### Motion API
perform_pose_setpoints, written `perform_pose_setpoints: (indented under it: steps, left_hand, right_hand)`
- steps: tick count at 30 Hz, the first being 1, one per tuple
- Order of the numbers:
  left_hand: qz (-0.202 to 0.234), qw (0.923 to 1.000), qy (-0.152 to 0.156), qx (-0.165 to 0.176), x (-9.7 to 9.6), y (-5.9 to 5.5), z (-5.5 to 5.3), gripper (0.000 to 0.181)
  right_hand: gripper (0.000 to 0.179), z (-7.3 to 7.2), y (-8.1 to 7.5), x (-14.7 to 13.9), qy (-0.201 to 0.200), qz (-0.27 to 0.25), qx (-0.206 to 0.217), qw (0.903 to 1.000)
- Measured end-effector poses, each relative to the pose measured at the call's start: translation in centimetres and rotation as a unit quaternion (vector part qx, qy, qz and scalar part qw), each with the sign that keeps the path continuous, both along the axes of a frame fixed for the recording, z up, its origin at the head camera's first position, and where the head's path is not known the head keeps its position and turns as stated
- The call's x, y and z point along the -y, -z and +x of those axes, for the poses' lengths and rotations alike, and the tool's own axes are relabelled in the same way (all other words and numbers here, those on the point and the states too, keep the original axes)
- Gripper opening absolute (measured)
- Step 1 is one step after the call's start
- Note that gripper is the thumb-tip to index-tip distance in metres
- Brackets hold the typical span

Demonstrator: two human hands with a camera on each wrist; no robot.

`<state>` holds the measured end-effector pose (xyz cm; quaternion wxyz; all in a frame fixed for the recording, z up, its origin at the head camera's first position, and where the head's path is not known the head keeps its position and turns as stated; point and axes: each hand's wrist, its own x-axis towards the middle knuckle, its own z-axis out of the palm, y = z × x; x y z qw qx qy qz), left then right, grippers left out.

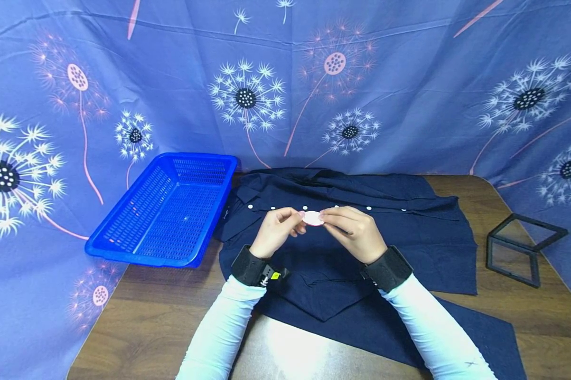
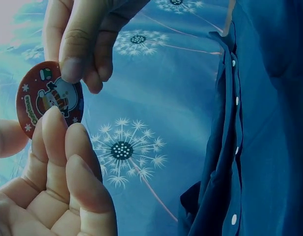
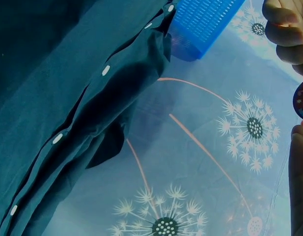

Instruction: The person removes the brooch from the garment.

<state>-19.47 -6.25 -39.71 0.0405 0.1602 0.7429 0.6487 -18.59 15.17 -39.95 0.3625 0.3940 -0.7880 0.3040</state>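
Observation:
Both hands hold a small round disc (image 1: 313, 218) above the dark shirt. Its face toward the head camera looks white with a pinkish edge. In the left wrist view, the other face of the disc (image 2: 31, 105) is red, with a snowman, snowflakes and lettering. My left hand (image 1: 277, 232) pinches its left edge; my right hand (image 1: 356, 232) grips the right edge between thumb and fingers. At the right margin of the right wrist view, only part of the disc (image 3: 301, 101) shows. Beneath the hands a navy button-up shirt (image 1: 432, 253) lies spread, white buttons running across it.
To the left stands a blue plastic basket (image 1: 204, 211) with slotted sides. A black hinged frame (image 1: 513, 250) stands near the right edge of the wooden table (image 1: 171, 311). Behind hangs a blue cloth (image 1: 409, 105) printed with dandelions.

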Motion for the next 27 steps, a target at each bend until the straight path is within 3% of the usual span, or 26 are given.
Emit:
perform_pose_setpoints:
  steps: [7,13,18,23,27]
  left_hand:
    - [-0.041,0.9990,0.001,-0.018,0.0,-0.1,0.2,0.033]
    - [-0.082,0.9949,-0.015,-0.056,0.4,-0.4,0.6,0.032]
    - [-0.136,0.9848,-0.036,-0.102,1.1,-0.3,0.9,0.025]
    - [-0.180,0.9700,-0.066,-0.149,1.7,-0.1,1.2,0.021]
    - [-0.209,0.9614,-0.078,-0.161,2.3,0.3,1.5,0.026]
  right_hand:
    - [0.026,-0.1,-0.2,-0.1,-0.004,-0.006,0.005,1.0000]
    - [0.027,-0.2,-0.4,-0.4,-0.005,-0.023,0.014,0.9996]
    - [0.026,0.0,-0.9,-1.0,0.007,-0.037,0.019,0.9991]
    - [0.029,0.0,-1.3,-2.0,-0.006,-0.083,0.057,0.9948]
    - [0.031,0.1,-1.3,-3.1,-0.006,-0.120,0.089,0.9888]
